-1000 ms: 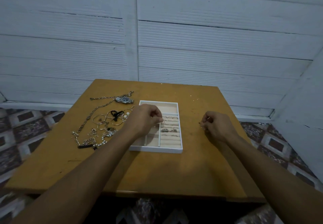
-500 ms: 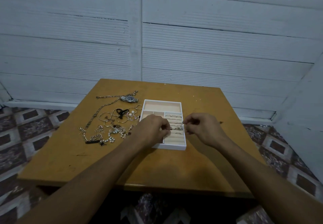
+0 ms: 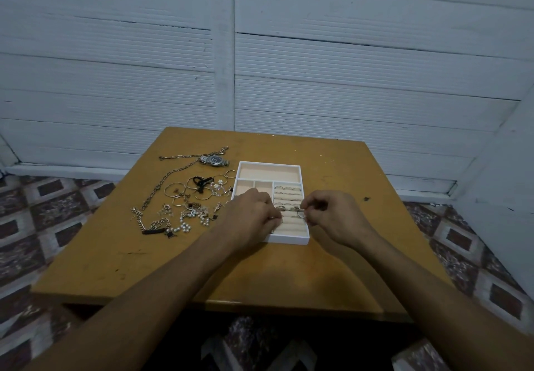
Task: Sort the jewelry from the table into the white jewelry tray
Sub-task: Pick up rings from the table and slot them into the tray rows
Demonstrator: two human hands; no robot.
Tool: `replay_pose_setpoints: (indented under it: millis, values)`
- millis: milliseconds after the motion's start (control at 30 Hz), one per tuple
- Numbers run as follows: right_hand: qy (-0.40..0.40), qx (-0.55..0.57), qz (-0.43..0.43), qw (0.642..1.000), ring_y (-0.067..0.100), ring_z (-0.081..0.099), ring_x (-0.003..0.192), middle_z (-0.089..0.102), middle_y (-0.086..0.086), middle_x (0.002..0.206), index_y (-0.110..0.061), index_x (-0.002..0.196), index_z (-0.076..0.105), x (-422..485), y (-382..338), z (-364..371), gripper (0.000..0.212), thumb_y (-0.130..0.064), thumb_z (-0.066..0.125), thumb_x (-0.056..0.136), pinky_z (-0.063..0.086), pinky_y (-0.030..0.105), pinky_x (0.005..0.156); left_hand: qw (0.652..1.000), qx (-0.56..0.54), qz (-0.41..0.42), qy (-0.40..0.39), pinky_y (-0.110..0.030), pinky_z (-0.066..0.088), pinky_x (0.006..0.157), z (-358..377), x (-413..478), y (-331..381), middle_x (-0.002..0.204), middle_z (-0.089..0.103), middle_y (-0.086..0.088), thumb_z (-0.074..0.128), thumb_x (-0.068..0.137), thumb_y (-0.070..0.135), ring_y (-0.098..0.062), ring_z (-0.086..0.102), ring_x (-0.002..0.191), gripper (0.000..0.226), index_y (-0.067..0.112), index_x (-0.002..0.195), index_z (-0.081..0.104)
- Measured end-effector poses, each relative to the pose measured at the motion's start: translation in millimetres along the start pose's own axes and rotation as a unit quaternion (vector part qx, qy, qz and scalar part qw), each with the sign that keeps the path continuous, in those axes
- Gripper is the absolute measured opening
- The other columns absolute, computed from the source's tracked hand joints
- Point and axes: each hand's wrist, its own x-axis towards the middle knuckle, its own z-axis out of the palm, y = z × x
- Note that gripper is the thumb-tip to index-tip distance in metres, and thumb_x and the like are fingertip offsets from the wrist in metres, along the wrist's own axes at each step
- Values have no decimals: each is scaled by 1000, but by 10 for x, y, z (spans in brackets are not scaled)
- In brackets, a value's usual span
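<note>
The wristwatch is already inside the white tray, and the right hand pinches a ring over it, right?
No. The head view shows the wristwatch on the table beside the white tray. The right hand does pinch a ring over it.

Likely a home room: white plank wall point(image 3: 115, 81), patterned floor tiles point(image 3: 43, 211), and a worn wooden table point(image 3: 289, 278).

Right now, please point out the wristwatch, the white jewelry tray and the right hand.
wristwatch point(image 3: 215, 159), head view, on its dark dial.
white jewelry tray point(image 3: 289, 240), head view, on its near wall.
right hand point(image 3: 336, 217), head view, on its back.
</note>
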Motion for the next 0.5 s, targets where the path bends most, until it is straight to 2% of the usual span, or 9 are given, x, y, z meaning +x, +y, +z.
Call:
replay_pose_setpoints:
  millis: [100,233,367,500]
  values:
    - [-1,-17,-11,1000,13,68,78,70,-3,83,-15,89,73,-8,2,16,16,-5,61,87,58,32,71,1000,8,8,0,-30,46,71,13,-54,2,100,58,6,48,94,48,-12,46,95,34,31,114,69]
    - [6,-39,-28,999,11,65,89,70,-2,94,-16,90,73,-5,3,37,15,-8,61,89,56,25,72,1000,22,6,-11,-34,47,73,5,-81,20,99,54,3,43,94,53,-13,45,93,38,35,119,65]
    - [4,-65,-38,997,9,64,85,72,-3,96,-18,92,74,-4,27,70,12,-12,63,89,56,27,73,1000,20,5,-10,-29,38,70,13,-104,56,100,53,2,42,95,52,-13,44,93,39,34,123,63]
    - [7,-88,-45,995,7,64,82,73,-4,95,-20,94,74,2,39,106,15,-13,62,88,57,32,75,1000,15,1,-9,-30,42,73,17,-100,40,102,53,2,42,95,52,-12,43,93,39,35,123,62]
